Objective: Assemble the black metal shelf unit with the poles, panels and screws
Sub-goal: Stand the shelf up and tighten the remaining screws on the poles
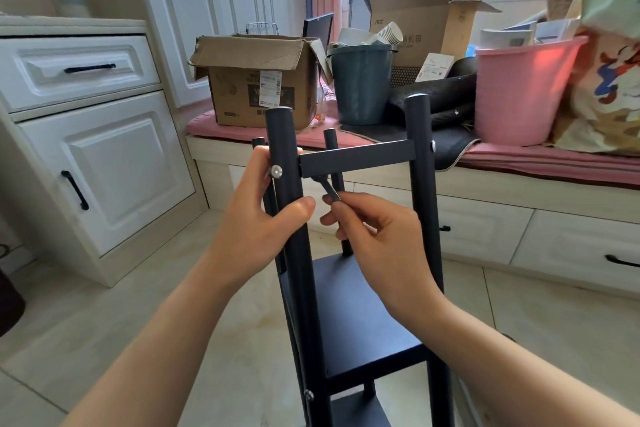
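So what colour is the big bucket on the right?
Pink: the bucket shows clearly in the head view.

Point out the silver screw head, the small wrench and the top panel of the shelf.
silver screw head [276, 170]: head view, centre of the round head on the near-left pole.
small wrench [328, 191]: head view, middle of its flat shaft above the fingers.
top panel [356, 158]: head view, middle of its front edge.

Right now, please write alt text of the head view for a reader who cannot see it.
A left hand grips the front pole of a black shelf unit, while the right hand pinches a small wrench under the top panel. Behind stand cardboard boxes and a pink bucket.
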Demonstrator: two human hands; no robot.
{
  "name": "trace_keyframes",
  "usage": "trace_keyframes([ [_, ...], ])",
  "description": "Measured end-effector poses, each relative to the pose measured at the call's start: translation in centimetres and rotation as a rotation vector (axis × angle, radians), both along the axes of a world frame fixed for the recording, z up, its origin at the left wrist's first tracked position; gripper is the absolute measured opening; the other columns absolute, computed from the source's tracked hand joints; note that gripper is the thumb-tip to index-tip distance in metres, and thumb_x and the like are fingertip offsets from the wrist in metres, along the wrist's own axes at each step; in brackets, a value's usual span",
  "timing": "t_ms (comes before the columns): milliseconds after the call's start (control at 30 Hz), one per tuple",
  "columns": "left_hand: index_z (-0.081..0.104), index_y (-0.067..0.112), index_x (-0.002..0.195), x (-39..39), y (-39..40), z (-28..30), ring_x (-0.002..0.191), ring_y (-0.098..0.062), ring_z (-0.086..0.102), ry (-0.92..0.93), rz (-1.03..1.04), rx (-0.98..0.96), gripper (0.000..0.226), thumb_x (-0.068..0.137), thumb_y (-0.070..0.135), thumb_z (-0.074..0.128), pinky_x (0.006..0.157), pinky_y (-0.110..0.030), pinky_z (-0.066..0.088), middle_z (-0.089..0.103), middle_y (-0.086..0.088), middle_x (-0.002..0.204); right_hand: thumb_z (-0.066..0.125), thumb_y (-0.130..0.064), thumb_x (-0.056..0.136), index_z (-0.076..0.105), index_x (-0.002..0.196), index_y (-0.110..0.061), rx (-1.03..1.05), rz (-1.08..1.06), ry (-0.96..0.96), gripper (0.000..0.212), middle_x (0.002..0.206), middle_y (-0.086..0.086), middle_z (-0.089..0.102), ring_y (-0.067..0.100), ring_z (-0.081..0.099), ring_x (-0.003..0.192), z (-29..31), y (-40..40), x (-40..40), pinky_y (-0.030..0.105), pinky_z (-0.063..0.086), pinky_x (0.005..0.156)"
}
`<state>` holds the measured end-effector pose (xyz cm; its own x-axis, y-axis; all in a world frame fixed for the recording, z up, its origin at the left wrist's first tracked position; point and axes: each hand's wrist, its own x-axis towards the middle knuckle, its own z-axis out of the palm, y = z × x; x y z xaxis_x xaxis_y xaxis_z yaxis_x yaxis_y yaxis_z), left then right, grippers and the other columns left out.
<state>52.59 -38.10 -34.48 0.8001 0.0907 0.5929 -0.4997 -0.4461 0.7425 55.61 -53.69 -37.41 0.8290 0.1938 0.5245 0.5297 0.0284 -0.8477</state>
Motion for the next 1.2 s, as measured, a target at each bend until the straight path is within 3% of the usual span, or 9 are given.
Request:
trace_keyframes([
  [267,0.047,0.038,0.107,0.0,0.2,0.0,0.091,-0.009,0.057,0.002,-0.047,-0.02,0.034,0.082,0.02,0.061,0.082,-0.014,0.05,0.056,0.011,0.098,0.061,-0.009,0.095,0.076,0.101,-0.015,-0.013,-0.029,-0.02,0.018,0.08,-0.007,0.074,0.003,0.063,0.071,0.4,0.7,0.1,0.018,0.05,0.069],
  [433,0.047,0.038,0.107,-0.1,0.4,0.2,0.085,-0.003,0.056,0.002,-0.052,-0.022,0.034,0.082,0.019,0.061,0.08,-0.015,0.051,0.057,0.018,0.092,0.063,-0.012,0.094,0.076,0.103,-0.018,-0.087,-0.1,-0.087,0.017,0.081,-0.012,0.073,0.009,0.067,0.078,0.2,0.9,0.5,0.03,0.056,0.071],
  [567,0.047,0.036,0.108,-0.2,0.4,0.2,0.088,0.002,0.058,-0.007,-0.061,-0.02,0.034,0.083,0.017,0.06,0.081,-0.014,0.05,0.059,0.026,0.092,0.064,-0.01,0.094,0.076,0.101,-0.014,-0.156,-0.126,-0.193,0.015,0.08,-0.015,0.071,-0.004,0.066,0.078,0.1,1.2,0.5,0.014,0.052,0.07],
  [800,0.047,0.029,0.107,-0.4,0.4,0.2,0.086,0.005,0.063,-0.011,-0.07,-0.015,0.04,0.091,-0.005,0.062,0.074,-0.008,0.048,0.061,0.03,0.088,0.065,-0.008,0.092,0.077,0.097,-0.008,-0.139,-0.153,-0.262,0.012,0.079,-0.011,0.071,-0.008,0.064,0.076,-0.6,2.0,0.9,0.007,0.047,0.07],
  [900,0.048,0.03,0.107,-0.3,0.5,0.1,0.089,0.004,0.062,-0.008,-0.066,-0.027,0.04,0.091,-0.004,0.063,0.075,-0.009,0.05,0.061,0.028,0.089,0.067,-0.008,0.091,0.077,0.094,-0.008,-0.116,-0.173,-0.281,0.011,0.075,-0.013,0.07,-0.003,0.063,0.07,-0.8,2.6,1.0,0.012,0.05,0.066],
  [1000,0.049,0.032,0.109,-0.2,0.8,0.1,0.09,0.002,0.061,-0.009,-0.057,-0.044,0.034,0.084,0.013,0.064,0.08,-0.013,0.05,0.062,0.017,0.096,0.066,-0.006,0.091,0.077,0.089,-0.005,-0.068,-0.15,-0.26,0.011,0.064,-0.025,0.059,-0.001,0.057,0.06,-0.7,3.2,1.0,0.02,0.053,0.064],
  [1100,0.049,0.033,0.108,-0.2,0.9,0.0,0.09,0.002,0.06,-0.005,-0.055,-0.051,0.035,0.082,0.015,0.062,0.081,-0.013,0.051,0.061,0.014,0.098,0.064,-0.008,0.093,0.075,0.084,-0.006,-0.039,-0.094,-0.189,0.014,0.059,-0.001,0.061,0.017,0.05,0.055,-0.9,3.9,1.0,0.044,0.052,0.063],
  [1133,0.049,0.033,0.108,-0.3,0.9,0.0,0.089,0.003,0.06,-0.006,-0.056,-0.05,0.036,0.083,0.013,0.063,0.08,-0.013,0.051,0.061,0.016,0.097,0.064,-0.008,0.093,0.073,0.081,-0.006,-0.026,-0.075,-0.172,0.015,0.06,0.007,0.06,0.026,0.052,0.059,-0.9,4.2,1.0,0.046,0.051,0.062],
  [1200,0.048,0.035,0.108,-0.3,0.9,0.0,0.089,0.003,0.061,-0.003,-0.055,-0.045,0.037,0.085,0.01,0.065,0.08,-0.013,0.051,0.061,0.022,0.093,0.063,-0.007,0.092,0.071,0.076,-0.007,-0.014,-0.068,-0.149,0.018,0.06,0.005,0.06,0.027,0.054,0.06,-0.9,4.6,0.9,0.045,0.052,0.062],
])
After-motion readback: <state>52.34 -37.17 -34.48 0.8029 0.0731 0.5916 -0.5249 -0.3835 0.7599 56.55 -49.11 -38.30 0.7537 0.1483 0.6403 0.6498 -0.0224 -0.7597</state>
